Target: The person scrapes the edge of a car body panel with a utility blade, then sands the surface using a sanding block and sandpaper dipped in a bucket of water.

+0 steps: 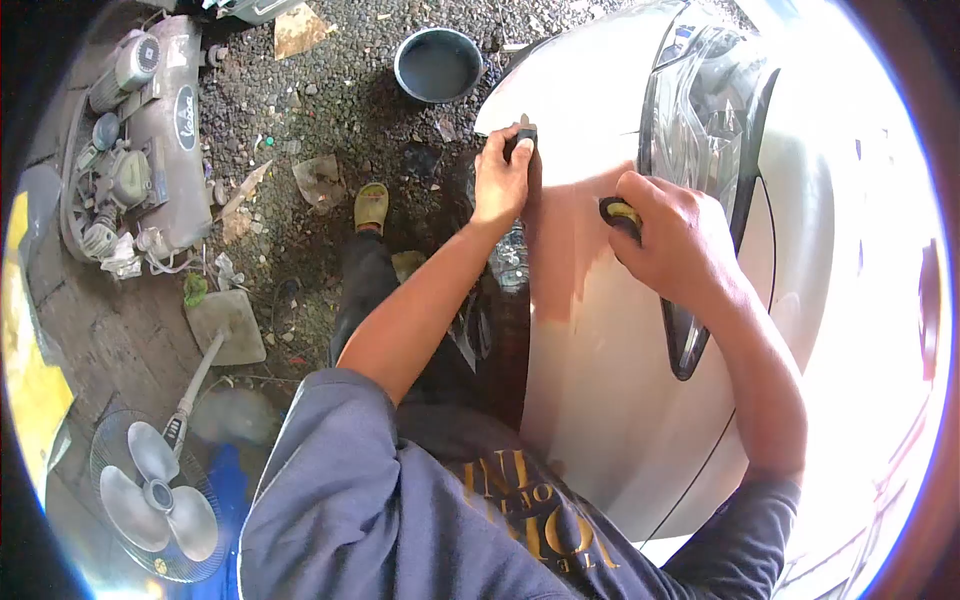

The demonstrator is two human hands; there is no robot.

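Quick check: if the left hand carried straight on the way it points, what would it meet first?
Most likely the white stretch of car panel just past the left hand; from this one view, I can't tell whether it would touch or skim over.

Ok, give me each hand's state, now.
Left hand: closed, holding a small dark object.
Right hand: closed, holding a black-and-yellow object.

1. Car body (600, 390): white, with one pinkish-brown patch (560, 240).
2. Held tool (621, 211): black and yellow.
3. Shirt (340, 480): dark grey; gold lettering (560, 530).
4. Clog (371, 205): olive-yellow.
5. Bucket (399, 85): blue-grey; liquid (438, 68) murky grey.
6. Fan blades (192, 522): pale grey.
7. Oval badge (185, 117): dark, pale-lettered.
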